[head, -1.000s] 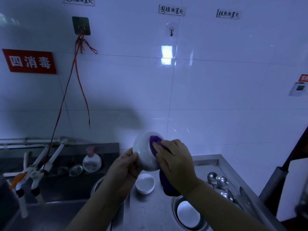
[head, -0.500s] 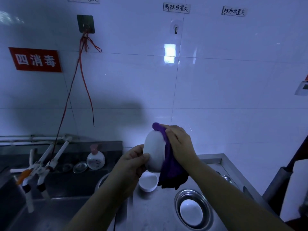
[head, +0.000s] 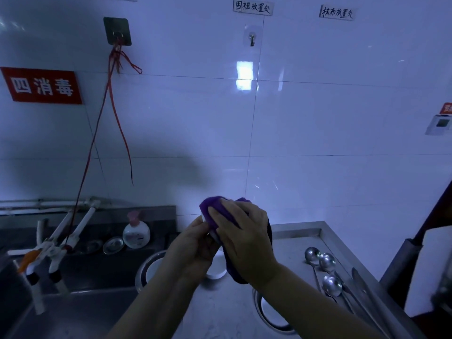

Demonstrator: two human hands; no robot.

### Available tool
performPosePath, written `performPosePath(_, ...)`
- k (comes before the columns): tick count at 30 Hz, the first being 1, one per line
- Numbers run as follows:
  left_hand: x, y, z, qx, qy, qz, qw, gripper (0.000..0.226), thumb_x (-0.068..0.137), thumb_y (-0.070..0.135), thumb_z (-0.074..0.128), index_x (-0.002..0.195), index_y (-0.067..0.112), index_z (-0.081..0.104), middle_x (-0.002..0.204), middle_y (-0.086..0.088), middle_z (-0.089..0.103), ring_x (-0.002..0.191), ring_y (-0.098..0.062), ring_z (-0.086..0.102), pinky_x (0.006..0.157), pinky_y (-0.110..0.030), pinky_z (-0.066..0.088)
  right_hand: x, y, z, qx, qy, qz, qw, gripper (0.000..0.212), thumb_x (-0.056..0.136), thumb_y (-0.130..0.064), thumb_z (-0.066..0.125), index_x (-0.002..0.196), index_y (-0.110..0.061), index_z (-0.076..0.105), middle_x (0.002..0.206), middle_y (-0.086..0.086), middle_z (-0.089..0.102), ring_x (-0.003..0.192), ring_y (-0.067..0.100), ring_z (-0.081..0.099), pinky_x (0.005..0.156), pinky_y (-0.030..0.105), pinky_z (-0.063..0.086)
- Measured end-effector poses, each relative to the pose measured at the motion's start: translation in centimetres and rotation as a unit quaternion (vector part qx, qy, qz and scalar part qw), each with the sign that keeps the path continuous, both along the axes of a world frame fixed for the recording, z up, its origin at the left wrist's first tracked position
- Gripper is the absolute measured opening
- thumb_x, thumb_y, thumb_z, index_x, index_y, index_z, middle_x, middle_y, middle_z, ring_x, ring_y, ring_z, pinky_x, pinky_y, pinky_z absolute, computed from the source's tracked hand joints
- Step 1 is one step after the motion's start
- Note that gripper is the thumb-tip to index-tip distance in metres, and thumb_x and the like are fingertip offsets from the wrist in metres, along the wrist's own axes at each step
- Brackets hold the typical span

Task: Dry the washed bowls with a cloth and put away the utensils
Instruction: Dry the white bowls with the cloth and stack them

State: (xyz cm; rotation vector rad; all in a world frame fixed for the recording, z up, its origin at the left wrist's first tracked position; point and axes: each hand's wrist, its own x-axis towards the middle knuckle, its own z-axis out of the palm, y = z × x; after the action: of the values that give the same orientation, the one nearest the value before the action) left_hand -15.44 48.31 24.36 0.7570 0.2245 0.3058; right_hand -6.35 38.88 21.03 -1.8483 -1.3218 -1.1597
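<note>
Bowl (head: pixel 209 234): white, held up in front of the tiled wall (head: pixel 318 143), above the steel counter (head: pixel 230 311). It is almost wholly covered by a purple cloth (head: pixel 212 209); only a thin white sliver shows between the two hands.

Left hand (head: pixel 195 248): grips the bowl from the near left side, fingers curled around it, thumb on the rim next to the cloth.

Right hand (head: pixel 241 237): lies flat over the cloth, fingers close together, pressing it against the bowl. The tail of the cloth hangs below the right wrist.

Counter, below the hands: a second white bowl (head: pixel 216 274) stands on the surface, partly hidden by the left forearm. A steel basin (head: pixel 151 267) sits to its left at the edge of the sink, with something pale inside; the view is too dim to tell what. Another steel basin (head: pixel 269 311) sits nearer, to the right, cut off by the right forearm.

Right side of the counter: three spoons (head: pixel 326 261) lie together, bowls toward the wall, beside other long utensils (head: pixel 362 292) that are too dark to identify.

Left: a sink (head: pixel 73 314) with taps (head: pixel 49 250), and a soap bottle (head: pixel 136 232) on the ledge behind it. A red sign (head: pixel 41 85) and red strings (head: pixel 115 106) hang on the wall.
</note>
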Motion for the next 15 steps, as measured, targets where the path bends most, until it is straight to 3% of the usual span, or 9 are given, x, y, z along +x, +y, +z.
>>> performPosePath(3,0.1,-0.5,0.6,-0.071,0.011,-0.002,0.997,0.022,0.079,0.008,0.055,0.095,-0.001,0.067,0.084,-0.017,0.072,0.069,-0.021,0.071,0.064,-0.029,0.059,1.0,-0.8,-1.4,0.045,-0.034,0.022,0.998,0.03,0.095,-0.033,0.056,0.121,-0.017,0.061,0.116,0.01,0.067,0.108,0.026,0.057,0.086,0.044,0.051)
performPosePath(5,0.0,-0.6,0.8,-0.115,0.02,0.009,0.993,0.022,0.092,0.004,0.046,0.106,-0.004,0.059,0.087,-0.021,0.071,0.073,-0.023,0.071,0.064,-0.033,0.058,1.6,-1.6,-1.7,0.072,0.015,0.059,0.996,0.032,0.1,-0.035,0.045,0.121,-0.013,0.055,0.117,0.015,0.065,0.109,0.025,0.055,0.086,0.046,0.051)
performPosePath(7,0.1,-0.6,0.8,-0.139,0.034,0.021,0.989,0.026,0.095,0.005,0.042,0.116,-0.005,0.054,0.106,-0.024,0.066,0.093,-0.028,0.066,0.069,-0.038,0.056,1.7,-2.2,-1.7,0.097,0.097,0.081,0.987,0.037,0.104,-0.036,0.032,0.124,-0.011,0.051,0.12,0.015,0.061,0.11,0.024,0.051,0.086,0.046,0.048)
performPosePath(9,0.1,-0.8,0.4,-0.153,0.05,0.026,0.987,0.026,0.096,0.006,0.042,0.118,-0.005,0.052,0.113,-0.026,0.062,0.104,-0.03,0.06,0.071,-0.039,0.054,1.4,-2.0,-1.8,0.114,0.118,0.068,0.984,0.035,0.103,-0.033,0.03,0.125,-0.014,0.051,0.119,0.012,0.061,0.107,0.023,0.051,0.083,0.045,0.048)
performPosePath(15,0.3,-1.5,-0.8,-0.144,0.065,0.023,0.987,0.02,0.095,0.011,0.045,0.103,0.001,0.06,0.083,-0.018,0.072,0.087,-0.026,0.064,0.067,-0.035,0.059,0.1,-0.1,-1.6,0.056,-0.03,-0.052,0.997,0.026,0.093,-0.036,0.057,0.115,-0.025,0.066,0.111,0.004,0.068,0.102,0.026,0.058,0.082,0.043,0.045)
